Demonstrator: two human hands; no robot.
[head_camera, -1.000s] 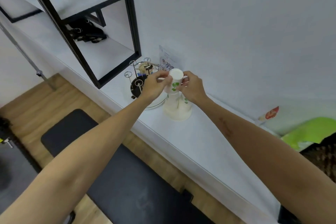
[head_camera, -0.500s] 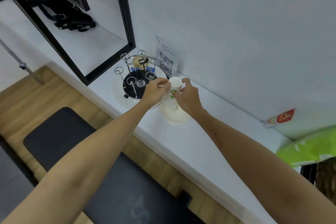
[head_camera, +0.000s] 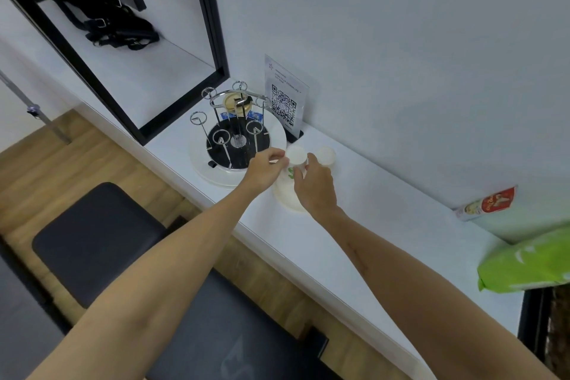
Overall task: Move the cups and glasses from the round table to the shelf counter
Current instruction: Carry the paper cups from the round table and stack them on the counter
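A stack of white paper cups with green print [head_camera: 295,160] stands upside down on the white shelf counter [head_camera: 385,213]. My left hand [head_camera: 264,168] pinches the stack's top from the left. My right hand [head_camera: 314,185] grips it from the right and hides most of its lower part. A second upturned white cup [head_camera: 325,155] stands just behind the stack, free of both hands. The wide base of the stack [head_camera: 285,194] rests on the counter below my hands.
A round white and black cup rack with metal pegs [head_camera: 237,136] stands left of the cups. A QR-code sign [head_camera: 285,95] leans at the wall. Black shelf frame [head_camera: 212,28] at left, green bag [head_camera: 524,262] and red packet [head_camera: 487,202] at right, black bench [head_camera: 101,241] below.
The stack has come down lower onto the counter with both hands still on it. A second cup now shows behind it. The view has tilted down and shifted.
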